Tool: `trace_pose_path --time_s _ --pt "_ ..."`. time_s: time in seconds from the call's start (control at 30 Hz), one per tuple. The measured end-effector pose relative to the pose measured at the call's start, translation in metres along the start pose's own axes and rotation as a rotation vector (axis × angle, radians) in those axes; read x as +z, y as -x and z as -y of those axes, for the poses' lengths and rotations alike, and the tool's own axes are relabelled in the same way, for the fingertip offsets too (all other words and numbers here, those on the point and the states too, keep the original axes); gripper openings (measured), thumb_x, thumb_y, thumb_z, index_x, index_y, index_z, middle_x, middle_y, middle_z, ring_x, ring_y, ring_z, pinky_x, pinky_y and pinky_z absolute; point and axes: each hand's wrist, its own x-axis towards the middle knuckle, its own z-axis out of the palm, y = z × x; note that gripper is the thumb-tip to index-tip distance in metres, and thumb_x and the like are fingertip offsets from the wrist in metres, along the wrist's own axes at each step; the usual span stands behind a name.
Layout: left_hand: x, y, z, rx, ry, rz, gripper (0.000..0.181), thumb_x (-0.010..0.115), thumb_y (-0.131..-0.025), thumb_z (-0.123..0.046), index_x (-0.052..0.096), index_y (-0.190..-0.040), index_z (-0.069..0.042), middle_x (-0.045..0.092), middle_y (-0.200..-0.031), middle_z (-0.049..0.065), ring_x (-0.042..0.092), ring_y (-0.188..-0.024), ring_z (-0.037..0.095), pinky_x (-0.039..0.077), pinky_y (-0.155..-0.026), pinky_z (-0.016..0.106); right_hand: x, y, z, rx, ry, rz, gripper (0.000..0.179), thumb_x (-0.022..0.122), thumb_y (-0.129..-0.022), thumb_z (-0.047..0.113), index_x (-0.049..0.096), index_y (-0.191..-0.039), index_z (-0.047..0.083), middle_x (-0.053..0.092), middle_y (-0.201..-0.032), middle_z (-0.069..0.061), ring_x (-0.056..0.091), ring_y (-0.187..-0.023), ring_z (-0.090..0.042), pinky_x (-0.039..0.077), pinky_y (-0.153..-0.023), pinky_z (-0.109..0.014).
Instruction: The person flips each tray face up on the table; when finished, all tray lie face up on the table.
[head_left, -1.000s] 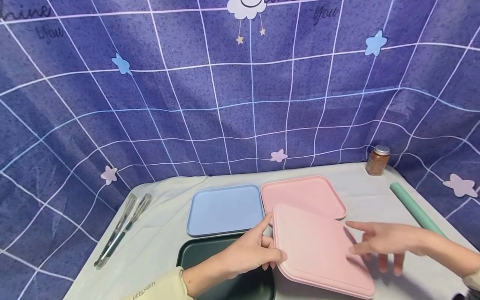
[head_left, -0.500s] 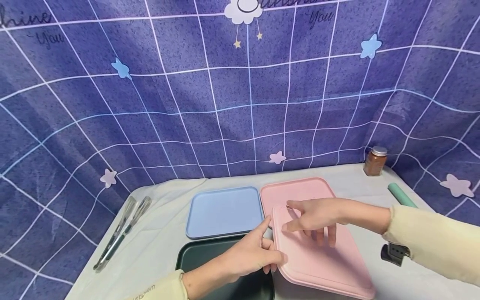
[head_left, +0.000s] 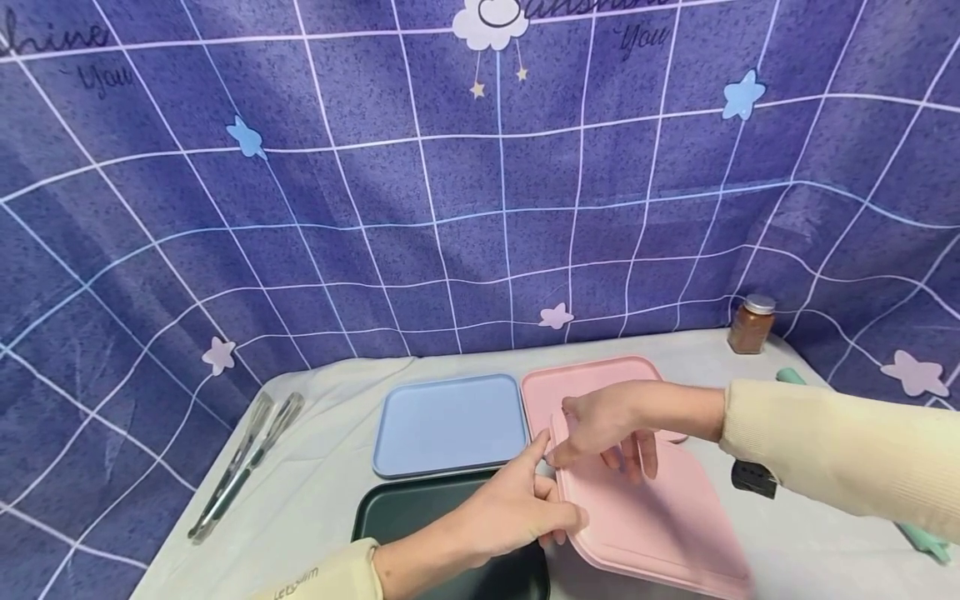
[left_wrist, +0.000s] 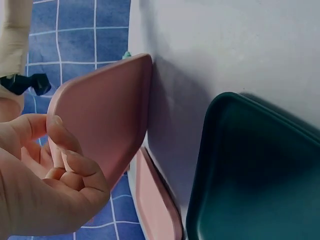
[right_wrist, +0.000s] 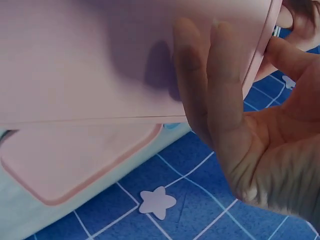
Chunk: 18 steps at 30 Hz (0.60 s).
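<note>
A pink tray [head_left: 660,517] is held tilted, its left side raised off the cloth. My left hand [head_left: 517,508] pinches the raised left rim between thumb and fingers; the left wrist view shows the tray's underside [left_wrist: 110,105] facing the table. At the upper left corner of the same tray, my right hand [head_left: 611,421] grips the rim with thumb and forefinger, its other fingers hanging over the upper face. In the right wrist view the right thumb [right_wrist: 287,55] meets the rim. Another pink tray [head_left: 551,383] lies flat behind, partly covered.
A blue tray [head_left: 450,425] and a dark green tray [head_left: 397,500] lie to the left. Metal tongs [head_left: 243,471] rest at the table's left side. A jar with brown contents [head_left: 752,325] stands at the back right. A green roll [head_left: 790,376] is partly hidden behind the right sleeve.
My right hand has come from the tilted tray's right side across to its upper left corner and taken hold of the rim. The left hand keeps its grip, shifting slightly right.
</note>
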Motion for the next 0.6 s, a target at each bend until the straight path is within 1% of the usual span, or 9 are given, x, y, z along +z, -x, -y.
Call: trace_pose_path --time_s 0.03,0.07,0.1,0.17,0.2,0.23,0.3,0.47,0.6 --pt "0.001 0.000 0.000 0.005 0.001 -0.001 0.112 0.075 -0.081 -0.010 -0.001 -0.162 -0.013 0.063 -0.067 0.002 0.058 -0.059 0.013 0.048 -0.057 0.025 0.000 0.000 0.002 0.008 0.012 0.000 0.073 0.070 -0.088 0.051 0.036 -0.141 0.013 0.065 -0.085 -0.021 0.070 -0.060 -0.033 0.057 -0.050 -0.042" --pt "0.001 0.000 -0.001 0.009 0.003 0.000 0.112 0.075 -0.081 -0.010 -0.001 -0.162 -0.013 0.063 -0.066 0.002 0.058 -0.059 0.013 0.048 -0.056 0.025 0.000 -0.001 0.004 0.017 0.023 -0.001 0.070 0.070 -0.088 0.050 0.038 -0.137 0.013 0.065 -0.084 -0.022 0.071 -0.059 -0.033 0.058 -0.050 -0.043" --pt "0.002 0.000 -0.001 0.011 0.003 0.000 0.112 0.075 -0.080 -0.010 -0.001 -0.162 -0.013 0.063 -0.066 0.002 0.057 -0.058 0.012 0.047 -0.055 0.025 0.000 -0.001 0.007 0.025 0.036 -0.002 0.071 0.070 -0.088 0.050 0.037 -0.139 0.012 0.065 -0.083 -0.022 0.071 -0.059 -0.033 0.058 -0.050 -0.044" --pt "0.003 -0.001 -0.002 0.018 0.003 -0.005 0.112 0.075 -0.080 -0.009 0.000 -0.162 -0.013 0.062 -0.066 0.002 0.056 -0.056 0.012 0.046 -0.054 0.024 0.000 -0.002 0.010 0.041 0.066 -0.012 0.066 0.069 -0.088 0.048 0.038 -0.133 0.010 0.067 -0.080 -0.023 0.071 -0.058 -0.034 0.058 -0.050 -0.045" --pt "0.004 -0.001 -0.003 0.022 0.001 -0.008 0.111 0.075 -0.080 -0.009 0.000 -0.162 -0.012 0.062 -0.065 0.001 0.055 -0.055 0.012 0.045 -0.053 0.024 0.000 -0.002 0.012 0.052 0.080 -0.020 0.067 0.068 -0.088 0.048 0.038 -0.133 0.009 0.067 -0.079 -0.022 0.070 -0.057 -0.034 0.058 -0.050 -0.045" --pt "0.005 -0.002 -0.004 0.024 0.002 -0.012 0.111 0.075 -0.080 -0.009 0.000 -0.162 -0.012 0.062 -0.065 0.001 0.054 -0.054 0.012 0.044 -0.053 0.024 0.000 -0.002 0.013 0.060 0.092 -0.028 0.063 0.068 -0.088 0.047 0.040 -0.129 0.009 0.067 -0.078 -0.022 0.070 -0.056 -0.034 0.057 -0.050 -0.044" --pt "0.006 -0.002 -0.005 0.028 0.005 -0.020 0.111 0.075 -0.080 -0.008 0.001 -0.162 -0.011 0.062 -0.065 0.001 0.054 -0.054 0.012 0.043 -0.052 0.023 0.000 -0.002 0.015 0.071 0.109 -0.046 0.060 0.067 -0.087 0.044 0.040 -0.126 0.007 0.067 -0.076 -0.023 0.069 -0.055 -0.034 0.057 -0.049 -0.044" --pt "0.009 -0.003 -0.008 0.047 0.031 -0.028 0.110 0.075 -0.080 -0.006 0.002 -0.162 -0.010 0.061 -0.064 0.000 0.056 -0.057 0.011 0.044 -0.052 0.023 -0.001 0.001 0.015 0.085 0.097 -0.073 0.050 0.065 -0.086 0.036 0.041 -0.118 0.006 0.066 -0.074 -0.024 0.069 -0.054 -0.034 0.057 -0.049 -0.044" --pt "0.011 -0.002 -0.007 0.072 0.066 -0.007 0.112 0.077 -0.081 -0.007 -0.001 -0.162 -0.009 0.062 -0.065 0.000 0.057 -0.056 0.011 0.047 -0.054 0.023 -0.001 0.003 0.013 0.079 0.086 -0.089 0.044 0.064 -0.084 0.032 0.042 -0.112 0.007 0.066 -0.071 -0.024 0.069 -0.052 -0.033 0.057 -0.048 -0.044"
